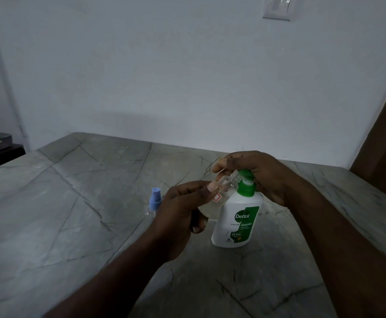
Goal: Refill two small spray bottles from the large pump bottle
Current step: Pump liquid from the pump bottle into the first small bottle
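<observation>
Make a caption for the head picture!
Left hand holds a capless small bottle by the pump bottle; right hand holds its pump.

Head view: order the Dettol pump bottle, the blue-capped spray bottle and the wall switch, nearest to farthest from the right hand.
1. Dettol pump bottle: under the right hand.
2. Blue-capped spray bottle: on the table, left.
3. Wall switch: high on the wall.

My left hand (180, 212), my right hand (265, 177): both bare. My forearms: bare along all that shows. Fingernails: short, trimmed, plain.
</observation>
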The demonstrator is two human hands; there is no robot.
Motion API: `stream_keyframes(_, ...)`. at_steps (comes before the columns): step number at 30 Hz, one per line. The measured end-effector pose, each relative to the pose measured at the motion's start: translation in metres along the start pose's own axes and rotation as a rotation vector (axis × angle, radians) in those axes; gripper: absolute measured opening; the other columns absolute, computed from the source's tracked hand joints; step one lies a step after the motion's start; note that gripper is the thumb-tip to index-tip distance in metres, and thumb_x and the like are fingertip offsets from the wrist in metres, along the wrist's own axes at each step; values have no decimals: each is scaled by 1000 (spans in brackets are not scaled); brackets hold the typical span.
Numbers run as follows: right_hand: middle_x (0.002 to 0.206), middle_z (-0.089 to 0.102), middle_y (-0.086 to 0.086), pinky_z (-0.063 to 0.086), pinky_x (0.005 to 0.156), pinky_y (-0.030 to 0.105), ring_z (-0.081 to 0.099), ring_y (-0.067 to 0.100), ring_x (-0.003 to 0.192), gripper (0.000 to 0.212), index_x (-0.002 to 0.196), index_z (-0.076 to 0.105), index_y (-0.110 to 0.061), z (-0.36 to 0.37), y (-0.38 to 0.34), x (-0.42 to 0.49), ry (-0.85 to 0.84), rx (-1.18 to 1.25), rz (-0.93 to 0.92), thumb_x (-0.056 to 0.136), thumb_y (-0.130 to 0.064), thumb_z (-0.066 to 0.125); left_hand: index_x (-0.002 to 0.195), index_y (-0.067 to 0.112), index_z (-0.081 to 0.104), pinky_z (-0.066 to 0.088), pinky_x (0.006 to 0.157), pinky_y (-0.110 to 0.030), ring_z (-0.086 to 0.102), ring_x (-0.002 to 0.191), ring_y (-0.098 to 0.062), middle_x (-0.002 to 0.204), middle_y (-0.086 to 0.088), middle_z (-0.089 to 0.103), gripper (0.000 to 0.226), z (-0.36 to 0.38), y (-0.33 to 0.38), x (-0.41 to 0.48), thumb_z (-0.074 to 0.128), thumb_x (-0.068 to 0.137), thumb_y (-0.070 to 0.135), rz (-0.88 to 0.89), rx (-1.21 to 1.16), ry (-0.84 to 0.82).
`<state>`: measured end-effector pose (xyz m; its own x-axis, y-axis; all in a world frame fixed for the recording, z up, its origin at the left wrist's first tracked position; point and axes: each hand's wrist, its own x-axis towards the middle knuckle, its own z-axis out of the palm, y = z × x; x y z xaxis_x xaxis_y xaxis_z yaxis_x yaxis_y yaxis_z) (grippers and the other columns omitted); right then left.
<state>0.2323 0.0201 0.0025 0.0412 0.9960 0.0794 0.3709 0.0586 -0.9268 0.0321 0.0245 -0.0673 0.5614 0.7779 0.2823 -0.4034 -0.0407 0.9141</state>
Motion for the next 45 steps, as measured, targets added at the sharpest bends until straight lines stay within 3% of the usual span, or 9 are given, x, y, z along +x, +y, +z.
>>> stream_keyframes(7, 103, 79, 8, 55, 93, 43, 73, 27, 98, 25, 106, 78, -6, 1, 2, 1, 1, -1, -17, 98, -23, 61, 83, 20, 81, 29, 41, -22, 39, 48, -15, 77, 2, 71, 19, 0, 2, -1, 66, 86, 31, -7, 13, 9)
stream_keyframes(10, 104, 79, 10, 54, 96, 49, 72, 34, 103, 25, 106, 78, -7, 0, 2, 0, 12, -11, -34, 97, -26, 62, 83, 18, 81, 30, 41, -22, 38, 48, -15, 78, -1, 71, 20, 1, 2, -1, 66, 85, 31, -9, 11, 5)
stream_keyframes(14, 105, 78, 16, 53, 99, 55, 71, 39, 103, 40, 105, 78, -6, 1, -1, -1, -4, 15, -50, 82, -38, 69, 84, 18, 80, 30, 42, -22, 38, 49, -16, 79, -1, 71, 19, 2, 4, -2, 66, 87, 30, -8, -3, -1)
stream_keyframes(16, 104, 78, 17, 54, 97, 52, 72, 34, 97, 46, 105, 77, -5, 1, -2, -2, -8, 24, -51, 77, -40, 69, 84, 19, 81, 30, 42, -22, 38, 50, -15, 79, -1, 71, 20, 2, 4, -2, 66, 87, 31, -11, 0, -8)
stream_keyframes(27, 103, 79, 9, 58, 81, 31, 73, 21, 93, 24, 104, 77, -6, 0, 1, 0, -36, 15, -19, 99, -19, 58, 85, 18, 81, 30, 41, -21, 41, 46, -12, 75, -1, 70, 20, 0, 1, -1, 67, 87, 32, -15, -5, 12)
stream_keyframes(32, 107, 78, 14, 55, 91, 43, 72, 28, 98, 27, 107, 76, -4, 1, 1, -1, -31, 29, -15, 94, -23, 63, 82, 19, 80, 29, 42, -21, 40, 46, -11, 74, 0, 69, 20, 1, 1, -1, 66, 86, 33, -24, -9, 4)
stream_keyframes(36, 108, 77, 18, 52, 99, 54, 71, 34, 100, 48, 105, 77, -4, 1, -2, -2, -20, 22, -28, 75, -41, 68, 82, 19, 80, 28, 43, -22, 41, 47, -13, 77, -2, 70, 20, 1, 2, -1, 67, 85, 34, -37, -8, 10)
stream_keyframes(42, 107, 77, 18, 52, 100, 53, 71, 34, 99, 41, 107, 76, -3, 0, -2, -1, -28, 34, -40, 82, -34, 68, 83, 19, 81, 29, 41, -21, 42, 46, -12, 75, -1, 69, 21, 1, 3, -1, 67, 83, 35, -30, -13, 5)
stream_keyframes(45, 109, 76, 19, 53, 98, 51, 70, 33, 100, 48, 110, 75, 0, -2, 0, 0, -36, 55, -32, 78, -36, 68, 83, 20, 81, 30, 41, -21, 42, 47, -12, 76, 0, 71, 21, 1, 3, -1, 70, 84, 38, -30, 1, -1)
